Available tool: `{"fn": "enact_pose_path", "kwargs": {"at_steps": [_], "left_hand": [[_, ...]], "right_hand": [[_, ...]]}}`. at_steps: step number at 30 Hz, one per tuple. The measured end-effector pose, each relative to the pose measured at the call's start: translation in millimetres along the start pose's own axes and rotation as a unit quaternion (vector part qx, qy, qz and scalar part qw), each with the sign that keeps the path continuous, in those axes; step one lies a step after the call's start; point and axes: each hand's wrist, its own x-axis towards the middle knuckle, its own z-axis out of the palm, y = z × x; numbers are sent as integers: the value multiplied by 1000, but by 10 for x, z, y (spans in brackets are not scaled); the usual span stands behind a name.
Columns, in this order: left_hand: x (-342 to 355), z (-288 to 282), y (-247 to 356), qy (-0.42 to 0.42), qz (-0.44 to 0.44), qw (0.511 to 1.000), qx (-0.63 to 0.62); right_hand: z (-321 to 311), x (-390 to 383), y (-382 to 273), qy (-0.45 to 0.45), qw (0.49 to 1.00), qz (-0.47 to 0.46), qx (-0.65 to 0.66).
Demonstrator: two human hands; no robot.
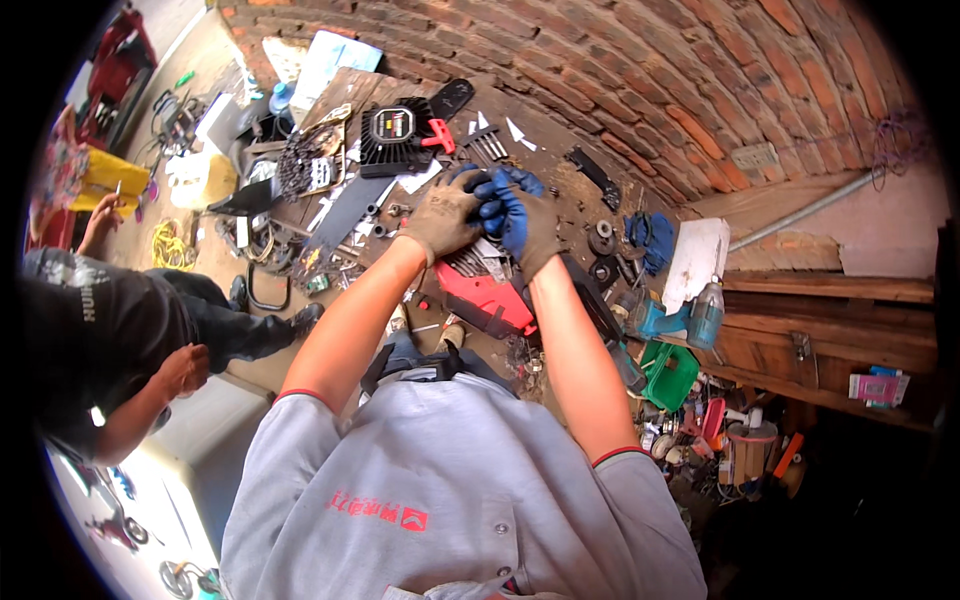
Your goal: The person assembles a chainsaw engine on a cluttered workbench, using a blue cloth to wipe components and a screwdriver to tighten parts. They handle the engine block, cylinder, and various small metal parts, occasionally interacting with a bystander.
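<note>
shirt: grey, short sleeves, red trim, red chest mark | gloves: brown-grey knit, blue fingers

Little free room around my hands; the bench is crowded on all sides.

I find my left hand (443, 215) and right hand (520, 222) pressed together over the red engine housing (483, 295), no gap between them. Ahead, the black finned cover (397, 138) and loose metal tools (487, 142) block the way. To the right, round black parts (603, 240) and a blue cloth (650, 238) crowd in. Bare benchtop (555, 165) shows only ahead-right, towards the brick wall (640, 70).
</note>
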Motion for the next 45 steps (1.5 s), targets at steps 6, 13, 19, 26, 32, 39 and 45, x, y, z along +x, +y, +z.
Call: {"fn": "enact_pose_path", "kwargs": {"at_steps": [6, 13, 19, 26, 32, 39, 45], "left_hand": [[14, 79, -72, 35, 28, 999, 11], [55, -8, 71, 31, 18, 999, 9], [34, 27, 87, 50, -20, 999, -2], [94, 160, -157, 56, 75, 996, 0], [49, 114, -49, 61, 73, 993, 63], [44, 29, 24, 34, 47, 998, 21], [32, 91, -21, 81, 88, 991, 67]], "right_hand": [[150, -58, 126, -65, 985, -135, -80], [-5, -87, 251, -26, 984, -133, -118], [1, -82, 98, -25, 996, -36, 73], [75, -26, 313, -13, 982, -126, -141], [104, -157, 205, -13, 992, -109, 62], [137, -154, 92, 61, 992, -97, -49], [134, -95, 396, 106, 923, -232, -287]]}}
